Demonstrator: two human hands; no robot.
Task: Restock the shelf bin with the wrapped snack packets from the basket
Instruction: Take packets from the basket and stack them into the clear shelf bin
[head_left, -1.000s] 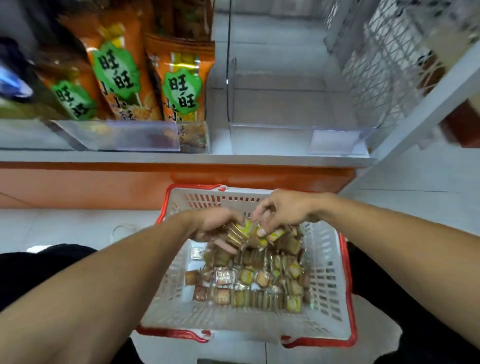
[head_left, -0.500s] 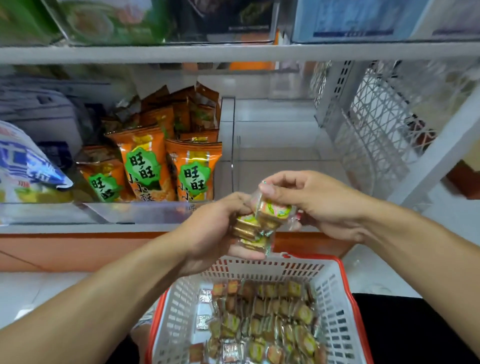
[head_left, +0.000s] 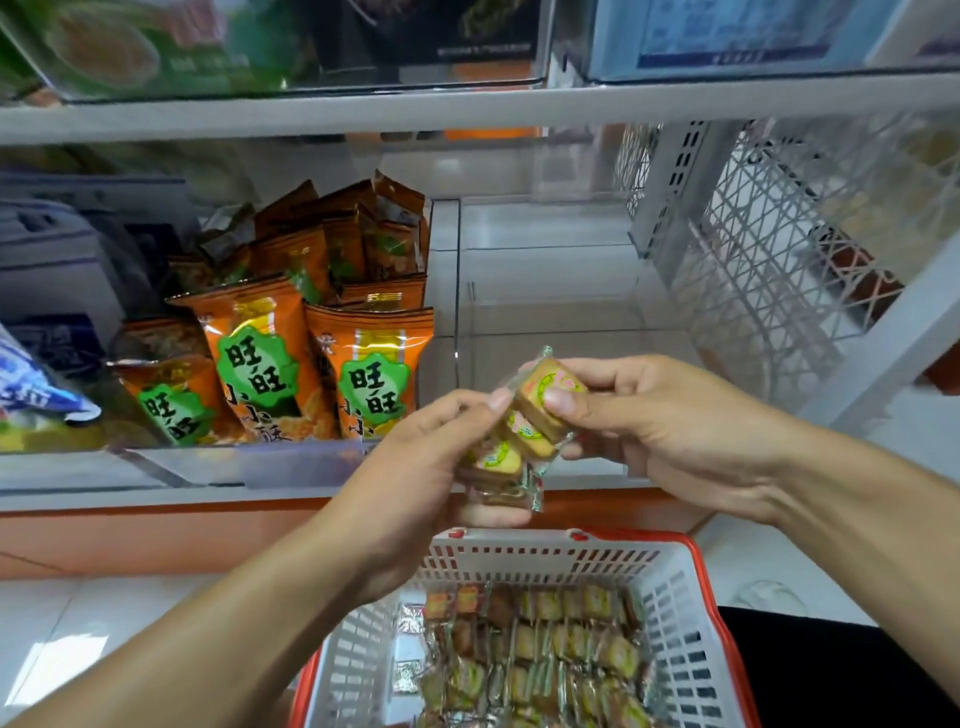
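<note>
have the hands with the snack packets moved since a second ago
Yes. Both hands, left and right, have lifted the packets out of the basket to the shelf edge.

The orange snack bags (head_left: 311, 364) on the shelf carry a green badge with the black characters 旺旺 — it shows on three front bags. Below the badge, on the two bags further right, stands 小小酥, cut off at the bottom by the clear shelf front. The blue bag (head_left: 31, 389) at far left and the boxes on the upper shelf bear print too blurred to read
</note>
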